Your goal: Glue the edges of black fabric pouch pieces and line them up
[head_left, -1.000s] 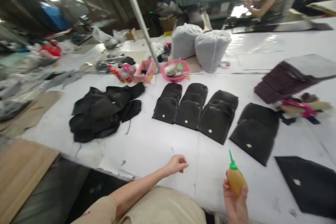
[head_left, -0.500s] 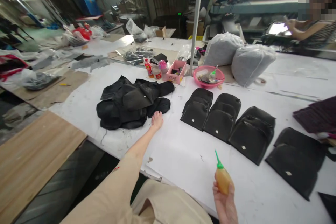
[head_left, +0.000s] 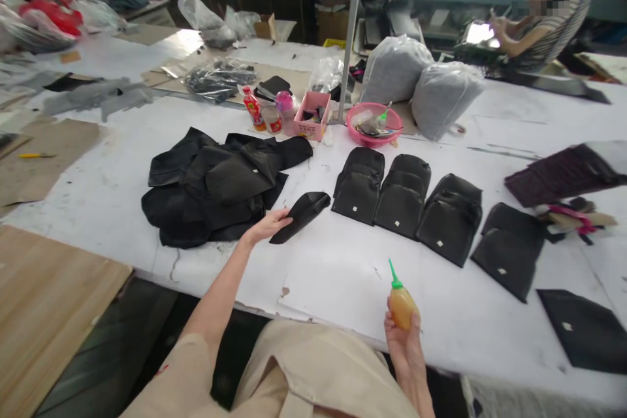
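My left hand (head_left: 267, 225) pinches the left edge of a black piece (head_left: 304, 214), which is lifted and tilted over the white table. Just left of it lies a heap of black pieces (head_left: 210, 189). Near the table's front edge, my right hand (head_left: 404, 336) is wrapped round a squeeze bottle (head_left: 403, 307) of amber liquid, its green nozzle pointing up. Beyond the bottle, several black pieces (head_left: 447, 219) with small white marks lie in a slanting row, and another marked black piece (head_left: 585, 333) is at the right.
A pink box (head_left: 312, 116), a pink basin (head_left: 373, 124), a red-capped bottle (head_left: 253, 109) and stuffed bags (head_left: 396, 70) stand behind, near a metal pole (head_left: 353, 32). Dark folded cloth (head_left: 563, 173) lies right. A wooden board (head_left: 53, 313) is front left. Another person (head_left: 553, 32) sits back right.
My left hand has taken hold of a black piece from the heap's right side and lifted it. The view has shifted, showing more of the right. My right hand still holds the bottle.
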The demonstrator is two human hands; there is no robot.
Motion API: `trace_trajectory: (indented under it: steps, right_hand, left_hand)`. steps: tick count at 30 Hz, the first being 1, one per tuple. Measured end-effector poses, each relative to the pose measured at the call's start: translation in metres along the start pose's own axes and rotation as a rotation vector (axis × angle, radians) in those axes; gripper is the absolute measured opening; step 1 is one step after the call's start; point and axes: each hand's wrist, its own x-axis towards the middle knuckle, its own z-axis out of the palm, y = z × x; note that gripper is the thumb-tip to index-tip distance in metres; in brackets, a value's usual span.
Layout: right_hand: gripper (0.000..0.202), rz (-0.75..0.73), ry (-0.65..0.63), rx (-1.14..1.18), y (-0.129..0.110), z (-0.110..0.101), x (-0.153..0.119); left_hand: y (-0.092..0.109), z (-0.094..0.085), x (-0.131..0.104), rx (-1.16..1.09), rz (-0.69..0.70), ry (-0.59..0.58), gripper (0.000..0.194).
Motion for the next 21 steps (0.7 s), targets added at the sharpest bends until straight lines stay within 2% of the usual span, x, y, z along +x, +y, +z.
trace_trajectory:
  steps: [2,3,5,6,8,9,11,13,15,16,17,19,21]
  right_hand:
    - [0.057,0.022,-0.034,0.029,-0.010,0.011,0.005]
    - [0.060,0.035,-0.047,0.042,-0.015,0.017,0.008]
    - [0.062,0.060,-0.075,0.053,-0.022,0.028,0.015]
    - [0.060,0.057,-0.090,0.064,-0.025,0.032,0.018]
    - [0.059,0.073,-0.123,0.071,-0.027,0.038,0.021]
    - [0.058,0.084,-0.136,0.075,-0.027,0.040,0.022]
    - [0.060,0.102,-0.143,0.087,-0.025,0.040,0.020]
    - [0.060,0.119,-0.135,0.094,-0.022,0.035,0.017]
    - [0.057,0.130,-0.118,0.086,-0.017,0.027,0.015]
    - [0.055,0.134,-0.107,0.077,-0.015,0.022,0.014]
    - [0.054,0.136,-0.093,0.069,-0.013,0.018,0.014]
    - [0.052,0.151,-0.054,0.061,-0.009,0.010,0.014]
    - [0.049,0.168,-0.015,0.056,-0.006,0.006,0.015]
  left_hand:
    - [0.012,0.002,-0.016,-0.137,-0.025,-0.150,0.014]
    - [0.019,0.006,-0.019,-0.137,-0.076,-0.237,0.009]
    - [0.033,0.023,-0.013,-0.034,-0.228,-0.368,0.011]
    - [0.041,0.037,-0.006,0.041,-0.310,-0.381,0.016]
    - [0.055,0.075,0.009,0.138,-0.430,-0.290,0.025]
    - [0.062,0.097,0.015,0.127,-0.440,-0.253,0.028]
    - [0.072,0.141,0.019,-0.033,-0.375,-0.213,0.034]
    - [0.076,0.175,0.010,-0.294,-0.294,-0.123,0.033]
    - [0.073,0.194,-0.011,-0.414,-0.231,-0.011,0.032]
    - [0.069,0.198,-0.025,-0.343,-0.203,0.011,0.036]
    - [0.063,0.201,-0.039,-0.173,-0.171,-0.008,0.043]
    - [0.049,0.204,-0.067,0.266,-0.161,-0.038,0.061]
    - [0.034,0.210,-0.091,0.610,-0.135,-0.072,0.069]
